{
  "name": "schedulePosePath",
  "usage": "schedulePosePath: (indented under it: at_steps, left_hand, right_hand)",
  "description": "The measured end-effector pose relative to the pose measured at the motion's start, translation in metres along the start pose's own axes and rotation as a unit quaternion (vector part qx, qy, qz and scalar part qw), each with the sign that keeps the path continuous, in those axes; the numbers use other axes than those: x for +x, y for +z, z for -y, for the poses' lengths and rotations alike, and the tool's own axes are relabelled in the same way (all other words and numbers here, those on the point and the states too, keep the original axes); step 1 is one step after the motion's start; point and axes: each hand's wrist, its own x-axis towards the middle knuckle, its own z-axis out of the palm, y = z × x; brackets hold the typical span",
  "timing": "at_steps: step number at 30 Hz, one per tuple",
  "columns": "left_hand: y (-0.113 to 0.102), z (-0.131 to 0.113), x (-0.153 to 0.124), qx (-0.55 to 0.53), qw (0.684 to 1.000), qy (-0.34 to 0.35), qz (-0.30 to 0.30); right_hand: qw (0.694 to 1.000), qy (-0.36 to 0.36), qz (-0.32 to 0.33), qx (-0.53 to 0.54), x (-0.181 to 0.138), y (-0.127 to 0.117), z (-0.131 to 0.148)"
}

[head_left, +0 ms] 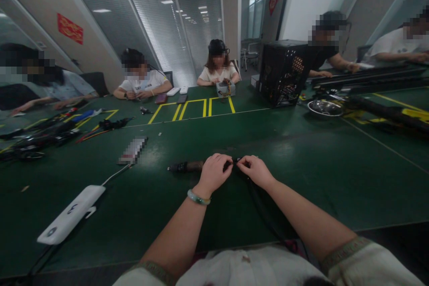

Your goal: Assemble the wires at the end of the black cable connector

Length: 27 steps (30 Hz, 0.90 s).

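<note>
Right of the white oblong device (72, 214), on the green bench (140, 228), a dark cylindrical tool (187, 167) lies on its side, its narrow tip toward the device's side. The left hand (215, 172) covers the tool's end farther from the device, thumb and fingertips curled closed on a dark part there. Farther right of the device, the right hand (256, 172) has thumb and forefinger almost meeting; I cannot tell what, if anything, sits between them. A black cable (258, 204) runs down from beneath it, well right of the device.

The tool looks rigid and fairly weighty, and its rounded body might roll; the thicker middle, on the device's side of the hands, seems the surest hold. The cable should bend easily.

Fingers hide the tool's covered end and whether it meets the cable; the cable's lower run is lost past the bench edge.
</note>
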Motion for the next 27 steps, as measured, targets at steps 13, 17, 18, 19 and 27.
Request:
schedulePosePath:
  at_steps: [13,17,18,19,27]
  left_hand:
    - [0.003,0.002,0.000,0.017,1.000,0.003,-0.001]
    - [0.002,0.002,0.001,0.020,1.000,0.014,0.001]
    - [0.002,0.002,0.001,0.021,1.000,0.017,0.001]
    - [0.002,0.002,0.002,0.020,1.000,0.020,0.001]
    - [0.004,0.004,0.001,0.014,1.000,0.025,-0.003]
  right_hand:
    - [1.000,-0.009,0.001,-0.003,0.002,0.002,-0.003]
    - [1.000,-0.012,0.006,-0.004,0.003,0.003,-0.008]
    - [1.000,-0.012,0.006,-0.002,0.004,0.003,-0.010]
    - [1.000,-0.013,0.007,0.001,0.005,0.003,-0.011]
    - [0.999,-0.017,0.014,0.027,0.006,0.005,-0.015]
